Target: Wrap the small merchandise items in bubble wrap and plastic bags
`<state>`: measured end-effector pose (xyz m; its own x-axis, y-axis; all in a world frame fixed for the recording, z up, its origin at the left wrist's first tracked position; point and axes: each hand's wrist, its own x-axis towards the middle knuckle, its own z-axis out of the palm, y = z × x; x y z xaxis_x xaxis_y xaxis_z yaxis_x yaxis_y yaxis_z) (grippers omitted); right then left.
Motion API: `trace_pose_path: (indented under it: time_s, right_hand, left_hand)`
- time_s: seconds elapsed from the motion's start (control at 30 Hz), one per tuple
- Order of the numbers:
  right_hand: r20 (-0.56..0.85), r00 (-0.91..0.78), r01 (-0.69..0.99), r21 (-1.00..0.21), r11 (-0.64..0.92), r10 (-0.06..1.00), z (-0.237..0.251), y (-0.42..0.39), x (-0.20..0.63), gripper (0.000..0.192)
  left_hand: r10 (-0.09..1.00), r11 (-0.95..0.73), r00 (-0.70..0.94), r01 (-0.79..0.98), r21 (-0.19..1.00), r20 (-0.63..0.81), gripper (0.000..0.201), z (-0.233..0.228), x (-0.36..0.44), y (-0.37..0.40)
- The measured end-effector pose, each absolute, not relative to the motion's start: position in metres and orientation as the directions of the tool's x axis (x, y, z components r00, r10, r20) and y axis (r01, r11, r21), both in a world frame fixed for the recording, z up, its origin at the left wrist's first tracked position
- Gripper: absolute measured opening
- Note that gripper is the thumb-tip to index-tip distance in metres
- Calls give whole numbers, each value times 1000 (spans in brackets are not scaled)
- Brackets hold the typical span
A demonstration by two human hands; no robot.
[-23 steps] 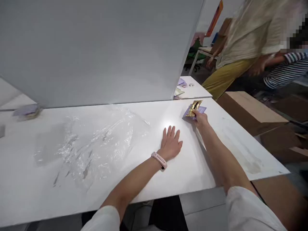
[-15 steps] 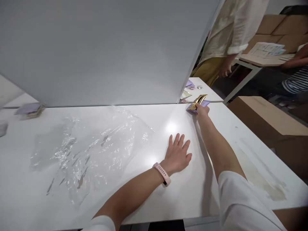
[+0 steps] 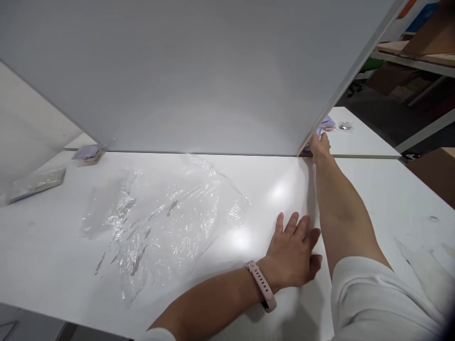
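At table's far edge, head view:
Right hand: stretched past the divider corner, fingers closed on a purple packet.
Left hand: flat on table, fingers spread, empty.
Plastic film: crumpled, left of it.

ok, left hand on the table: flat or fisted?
Flat. The left hand lies palm down on the white table, fingers stretched out and slightly spread, holding nothing, beside the clear plastic sheet.
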<state>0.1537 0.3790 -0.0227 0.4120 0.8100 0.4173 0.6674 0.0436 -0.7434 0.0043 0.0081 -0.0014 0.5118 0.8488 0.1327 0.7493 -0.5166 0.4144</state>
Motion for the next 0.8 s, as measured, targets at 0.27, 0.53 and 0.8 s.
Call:
trace_pose_path:
  time_s: [0.27,0.53,0.8]
  right_hand:
    - [223,568,380,-925,-12,792,-44,206,156,46]
    - [190,506,270,-961,55,841,-51,61,159,42]
    - [192,342,409,-912,38,920,-38,32,71,49]
  left_hand:
    - [863,-503,435,789,353,256,37,-15,10,11]
    - [971,-195,139,934,301,197,51,29,-70,0]
    - [998,52,-37,885,464,-42,47,-1,-186,-59]
